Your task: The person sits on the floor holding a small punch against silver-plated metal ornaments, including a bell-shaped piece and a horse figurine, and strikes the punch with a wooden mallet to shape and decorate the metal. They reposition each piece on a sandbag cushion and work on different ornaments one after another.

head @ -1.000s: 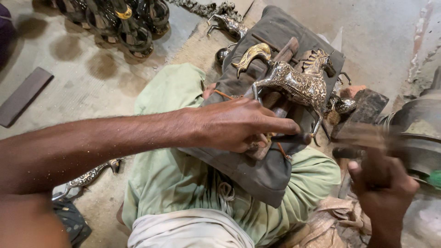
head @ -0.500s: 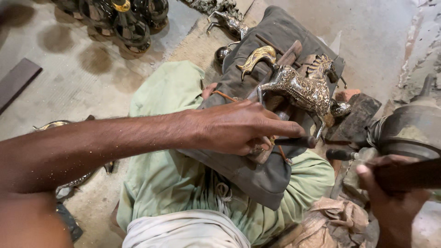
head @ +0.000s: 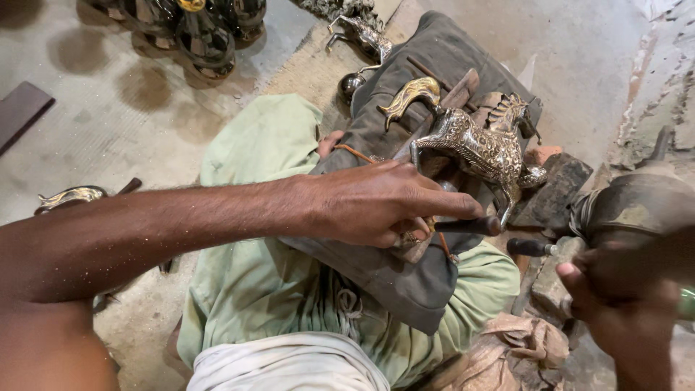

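Single head-mounted view, no second view to overlap. Looks steeply down over the lap from close range. Left forearm enters from lower left, left hand (head: 384,203) near centre on the brass horse figure (head: 481,148). Right hand (head: 622,308) cut by lower-right edge, blurred. Concrete floor (head: 108,123) fills upper left.

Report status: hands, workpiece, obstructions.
Left hand pinning dark punch against brass horse. Right hand raised, gripping blurred tool. Nothing between them.
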